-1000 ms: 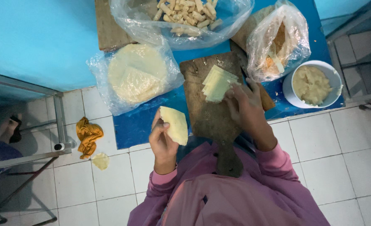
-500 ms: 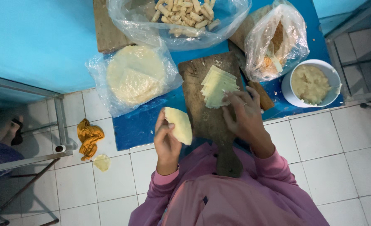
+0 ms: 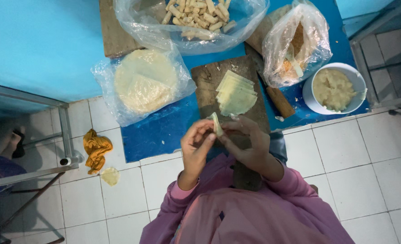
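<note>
A thin pale pastry sheet (image 3: 216,124) is held up between the two hands, just above the near end of the dark wooden board (image 3: 209,86), and it seems that the wrapper is being folded or shaped, judged from how it stands on its edge between the fingers. The left hand (image 3: 197,143) is partly closed: its thumb and forefingers are pinched on the left side of the sheet, and the other fingers are curled loosely. The right hand (image 3: 248,144) is also closed lightly on the sheet from the other side, with the fingertips meeting those of the left hand. Whether any filling is already inside the fold cannot be told, because the sheet is seen edge-on. For a clean fold, a gentle and even grip would probably be called for, since so thin a sheet could tear. On the board, just beyond the hands, a small stack of cut sheets (image 3: 235,94) is laid. To the left, a clear bag of round wrappers (image 3: 144,81) is lying on the blue mat (image 3: 157,131); further away a bag of finished rolls (image 3: 196,16) is seen, and to the right a white bowl of pale mash (image 3: 332,88) is standing beside another plastic bag (image 3: 295,45).
</note>
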Action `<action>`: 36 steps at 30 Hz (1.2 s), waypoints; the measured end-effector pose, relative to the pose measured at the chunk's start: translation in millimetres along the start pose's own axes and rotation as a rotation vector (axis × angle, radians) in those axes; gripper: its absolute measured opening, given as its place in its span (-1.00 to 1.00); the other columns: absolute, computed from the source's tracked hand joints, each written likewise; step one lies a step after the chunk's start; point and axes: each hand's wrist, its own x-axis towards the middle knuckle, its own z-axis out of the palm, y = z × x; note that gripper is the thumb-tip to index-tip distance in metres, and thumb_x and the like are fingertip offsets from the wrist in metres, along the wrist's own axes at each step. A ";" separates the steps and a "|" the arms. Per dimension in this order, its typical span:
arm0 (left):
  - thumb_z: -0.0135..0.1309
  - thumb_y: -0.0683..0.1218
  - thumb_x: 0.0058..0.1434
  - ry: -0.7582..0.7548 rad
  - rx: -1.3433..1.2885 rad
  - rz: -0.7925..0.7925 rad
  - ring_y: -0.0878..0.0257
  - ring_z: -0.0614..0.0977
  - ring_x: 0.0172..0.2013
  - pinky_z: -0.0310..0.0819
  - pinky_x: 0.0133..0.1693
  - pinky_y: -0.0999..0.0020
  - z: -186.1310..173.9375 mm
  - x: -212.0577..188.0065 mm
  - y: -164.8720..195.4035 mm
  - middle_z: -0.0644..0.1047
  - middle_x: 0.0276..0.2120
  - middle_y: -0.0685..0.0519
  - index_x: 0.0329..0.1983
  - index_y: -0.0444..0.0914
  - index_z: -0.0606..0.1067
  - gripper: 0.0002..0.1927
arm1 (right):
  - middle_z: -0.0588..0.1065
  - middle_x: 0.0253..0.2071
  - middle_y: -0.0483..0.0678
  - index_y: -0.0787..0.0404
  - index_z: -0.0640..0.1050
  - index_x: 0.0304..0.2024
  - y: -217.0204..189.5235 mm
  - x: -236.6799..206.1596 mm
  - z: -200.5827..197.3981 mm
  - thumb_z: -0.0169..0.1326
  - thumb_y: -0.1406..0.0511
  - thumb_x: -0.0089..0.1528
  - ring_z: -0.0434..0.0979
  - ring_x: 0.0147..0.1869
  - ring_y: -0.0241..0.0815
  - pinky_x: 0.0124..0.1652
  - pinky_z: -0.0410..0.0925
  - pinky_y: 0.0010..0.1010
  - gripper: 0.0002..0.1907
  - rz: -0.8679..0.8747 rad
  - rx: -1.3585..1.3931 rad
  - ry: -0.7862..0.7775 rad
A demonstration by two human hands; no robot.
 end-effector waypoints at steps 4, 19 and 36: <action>0.07 -0.42 0.34 0.009 0.026 0.037 0.33 0.55 -0.01 0.47 0.04 0.44 2.8 1.2 -2.7 0.52 -0.05 0.03 0.16 -0.40 0.46 -0.66 | 0.62 -0.04 0.10 0.36 0.29 0.28 -1.3 0.4 -3.9 0.32 0.42 0.23 0.70 0.02 -0.13 -0.02 0.53 -0.39 -0.34 -0.040 0.017 -0.036; 0.11 -0.42 0.27 -0.045 -0.106 0.016 0.28 0.59 -0.02 0.54 -0.01 0.37 5.1 -2.8 -13.6 0.53 -0.02 -0.03 0.18 -0.35 0.34 -0.56 | 0.61 -0.26 -0.01 0.30 0.34 0.32 -3.1 4.6 -10.4 0.28 0.59 0.13 0.64 -0.10 -0.26 -0.07 0.48 -0.48 -0.27 0.381 0.452 -0.044; -0.06 -0.30 0.30 0.099 -0.565 -0.184 0.11 0.62 0.02 0.50 0.08 0.25 -14.5 2.1 -13.2 0.55 0.02 -0.14 0.22 -0.45 0.35 -0.60 | 0.40 -0.04 -0.06 0.16 0.30 0.29 30.8 12.9 -24.4 -0.09 0.55 0.26 0.50 -0.05 -0.28 -0.11 0.43 -0.45 -0.46 0.797 1.084 0.192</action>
